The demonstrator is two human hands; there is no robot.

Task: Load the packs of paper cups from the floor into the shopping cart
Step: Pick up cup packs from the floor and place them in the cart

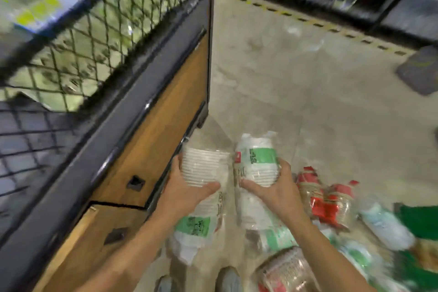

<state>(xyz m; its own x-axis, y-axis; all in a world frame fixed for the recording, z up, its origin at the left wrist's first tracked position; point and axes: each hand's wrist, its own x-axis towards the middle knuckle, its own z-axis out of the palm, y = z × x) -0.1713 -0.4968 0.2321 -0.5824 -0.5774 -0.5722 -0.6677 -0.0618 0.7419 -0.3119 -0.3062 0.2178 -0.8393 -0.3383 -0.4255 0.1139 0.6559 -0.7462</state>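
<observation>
Packs of paper cups (328, 206) lie tumbled on the floor (296, 78) at my lower right, red-labelled and pale ones together, and I have two green-labelled ones in hand. My left hand (187, 189) is wrapped round the left pack (206, 166), thumb across its front. My right hand (277, 189) grips the right pack (257, 159) the same way. Both packs stand roughly upright, side by side and almost touching, just beside the wooden side panel (161, 125) of the cart (132, 92). I cannot tell whether their lower ends are off the floor.

My worry is the lift. The cart's black rim and mesh (78, 31) sit well above my hands, so both packs have to go up and over together. Each is a long stack in loose, slick film held in one hand only, and a stack could bend or slide through my fingers as I raise it. The left pack is close to the panel, so catching it on the frame could knock it free. The two packs could also bump each other if my hands drift inward. Another pack lies near my shoes (227, 277), so a careless step toward the cart could crush it.
</observation>
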